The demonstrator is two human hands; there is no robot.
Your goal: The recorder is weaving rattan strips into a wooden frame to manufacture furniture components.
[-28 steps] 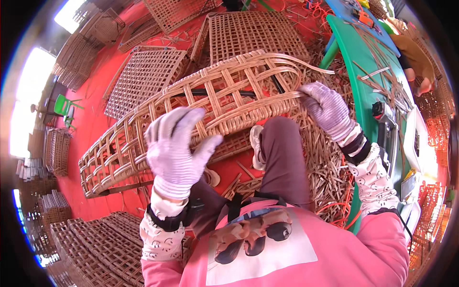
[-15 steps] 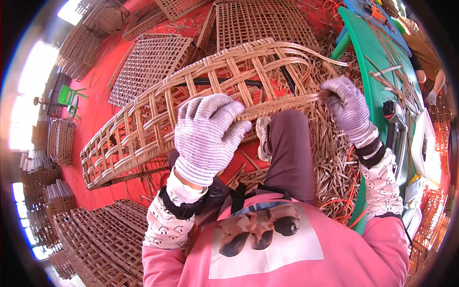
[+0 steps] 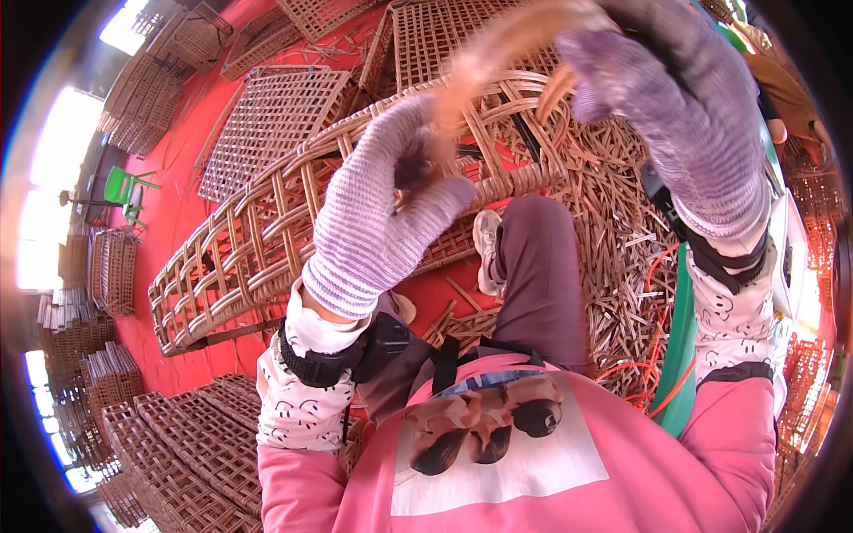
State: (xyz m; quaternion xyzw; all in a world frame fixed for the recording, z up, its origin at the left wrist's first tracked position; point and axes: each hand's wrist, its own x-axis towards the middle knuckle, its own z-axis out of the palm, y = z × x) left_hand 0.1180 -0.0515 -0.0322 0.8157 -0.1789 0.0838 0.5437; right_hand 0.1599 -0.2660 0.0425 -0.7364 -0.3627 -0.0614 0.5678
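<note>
A brown wicker strip, smeared by motion, arches between my two gloved hands above a long curved wicker frame. My left hand, in a purple-and-white striped glove, is closed on the strip at its left end; the thumb points right over the frame. Higher and to the right, my right hand in a matching glove is blurred but closed on the strip, with a short piece of it showing below the fingers. The frame lies across in front of my knees, its open lattice partly hidden by my left hand.
Cut strips litter the red floor around my right leg. Woven panels lie ahead, and stacked lattice pieces stand at lower left. A green table borders my right side, beside an orange hose. A green chair stands far left.
Both hands have risen, the right one most, swinging up. The strip that lay along the frame's near edge now bends in an arc above it.
</note>
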